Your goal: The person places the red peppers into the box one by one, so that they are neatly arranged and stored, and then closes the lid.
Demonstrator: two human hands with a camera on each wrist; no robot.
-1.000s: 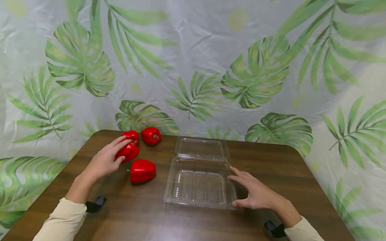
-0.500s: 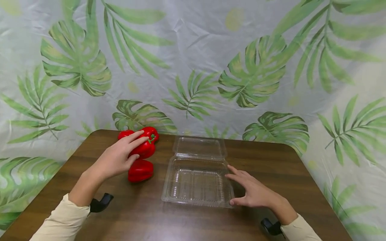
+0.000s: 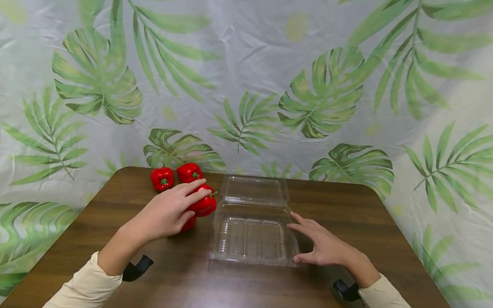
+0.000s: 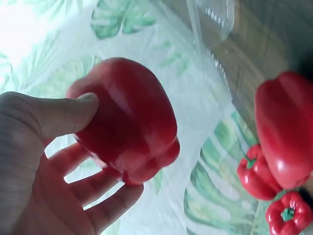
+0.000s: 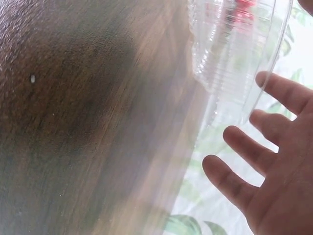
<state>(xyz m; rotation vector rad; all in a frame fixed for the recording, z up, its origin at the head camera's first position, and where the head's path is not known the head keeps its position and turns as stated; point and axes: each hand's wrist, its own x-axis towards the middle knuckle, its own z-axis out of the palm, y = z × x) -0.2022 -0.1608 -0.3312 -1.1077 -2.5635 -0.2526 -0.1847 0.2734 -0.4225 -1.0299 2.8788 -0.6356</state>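
Observation:
A red bell pepper (image 3: pixel 204 204) with a green stem is held up off the table by my left hand (image 3: pixel 165 211), thumb on one side and fingers on the other. In the left wrist view the lobed end of this bell pepper (image 4: pixel 129 117) faces the camera. Just below it, another red bell pepper (image 3: pixel 188 223) lies on the table, partly hidden by the hand. To the right stands a clear plastic clamshell container (image 3: pixel 252 259), its lid (image 3: pixel 254 188) folded back. My right hand (image 3: pixel 323 246) touches the container's right rim with spread, fairly straight fingers.
Two more red peppers sit at the back left of the wooden table (image 3: pixel 339 205): one farther left (image 3: pixel 161 179), the other beside it (image 3: pixel 189 172). A leaf-patterned curtain (image 3: pixel 246 77) hangs directly behind the table's far edge.
My left hand has carried its bell pepper rightward from the back-left group toward the container, passing over the front pepper. My right hand stays at the container's rim.

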